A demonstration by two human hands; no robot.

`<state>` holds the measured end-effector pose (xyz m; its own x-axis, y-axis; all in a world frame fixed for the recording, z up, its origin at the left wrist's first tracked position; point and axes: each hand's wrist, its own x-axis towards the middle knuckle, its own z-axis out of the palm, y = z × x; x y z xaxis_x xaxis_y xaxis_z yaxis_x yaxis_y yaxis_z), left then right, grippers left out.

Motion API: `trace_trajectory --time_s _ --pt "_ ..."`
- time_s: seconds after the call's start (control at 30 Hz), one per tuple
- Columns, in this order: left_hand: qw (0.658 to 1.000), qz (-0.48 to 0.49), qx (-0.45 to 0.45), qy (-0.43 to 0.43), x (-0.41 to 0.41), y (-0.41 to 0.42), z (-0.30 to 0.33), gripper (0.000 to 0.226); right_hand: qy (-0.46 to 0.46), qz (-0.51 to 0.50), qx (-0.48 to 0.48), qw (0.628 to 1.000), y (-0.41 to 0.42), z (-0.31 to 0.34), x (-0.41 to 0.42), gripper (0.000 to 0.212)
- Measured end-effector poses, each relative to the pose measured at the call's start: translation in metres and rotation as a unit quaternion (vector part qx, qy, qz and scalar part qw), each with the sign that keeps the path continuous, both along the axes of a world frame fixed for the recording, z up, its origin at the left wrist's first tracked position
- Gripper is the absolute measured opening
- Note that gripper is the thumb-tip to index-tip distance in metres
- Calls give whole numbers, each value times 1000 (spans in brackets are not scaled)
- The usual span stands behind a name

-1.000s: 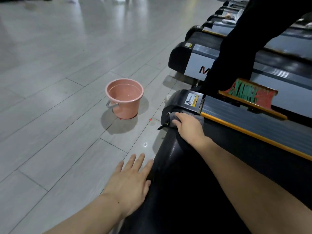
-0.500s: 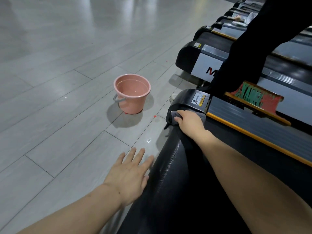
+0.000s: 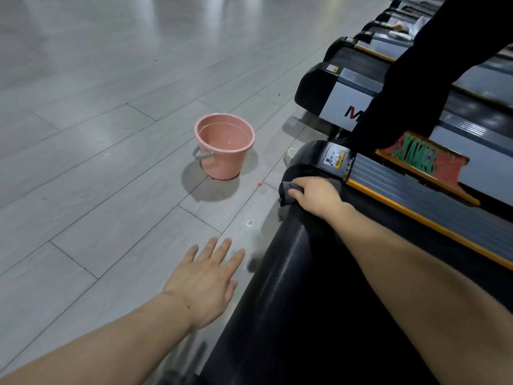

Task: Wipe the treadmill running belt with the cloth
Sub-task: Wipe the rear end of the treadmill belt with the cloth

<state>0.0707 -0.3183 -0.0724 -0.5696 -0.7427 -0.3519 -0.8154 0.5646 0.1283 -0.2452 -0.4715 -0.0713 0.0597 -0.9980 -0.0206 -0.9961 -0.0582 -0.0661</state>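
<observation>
The black, finely textured treadmill running belt (image 3: 291, 309) occupies the lower centre and lower right of the frame, its long axis running diagonally from the bottom edge up toward the centre right, where it ends against a rounded black plastic end cap (image 3: 311, 159) bearing a small white-and-yellow label. A grey ribbed side rail with an orange edge strip (image 3: 433, 207) runs alongside the belt toward the right edge of the frame. At the far end of the belt, just below the end cap, the right hand (image 3: 316, 197) lies palm down on a small dark grey cloth (image 3: 288, 194), of which only a crumpled corner shows at the fingertips; the fingers curl over it, pressed together, holding it against the belt's left edge. The left hand (image 3: 206, 284), at lower centre, has its fingers straight and slightly spread, pointing toward the upper right; it is over the grey plank floor (image 3: 97, 134) just beside the belt's left edge, and whether the palm touches the floor cannot be told. A round pink plastic bucket with a grey handle (image 3: 223, 150) stands upright on the floor at centre frame, well apart from both hands. Further treadmills (image 3: 344, 87) line the upper right, partly crossed by a black-clothed figure (image 3: 410, 79).
</observation>
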Motion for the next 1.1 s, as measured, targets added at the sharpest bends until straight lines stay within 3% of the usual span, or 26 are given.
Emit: trace_trajectory --time_s 0.27,0.37,0.47,0.53,0.73,0.9,0.97,1.1 --pt "1000 15 -7 16 1 -4 1 87 -143 124 -51 981 118 -11 38 28" --pt "1000 14 -9 -9 2 -2 1 64 -128 75 -2 989 75 1 21 27" --pt "1000 6 -8 -27 7 1 0 62 -101 -32 -16 994 25 9 7 27" --pt "999 0 -21 -30 11 0 -1 62 -78 -51 -23 995 22 3 12 24" --pt "998 -6 -57 4 24 -3 5 62 -136 38 -49 989 123 -9 61 28" --pt "998 -18 -52 -10 43 11 -2 62 -175 161 -43 970 195 -7 93 19" --pt "998 -28 -52 -24 50 17 -3 61 -139 137 -45 980 172 -8 85 19" --pt "996 -49 -50 -46 67 28 -5 61 -96 -13 -20 995 123 -5 80 18"
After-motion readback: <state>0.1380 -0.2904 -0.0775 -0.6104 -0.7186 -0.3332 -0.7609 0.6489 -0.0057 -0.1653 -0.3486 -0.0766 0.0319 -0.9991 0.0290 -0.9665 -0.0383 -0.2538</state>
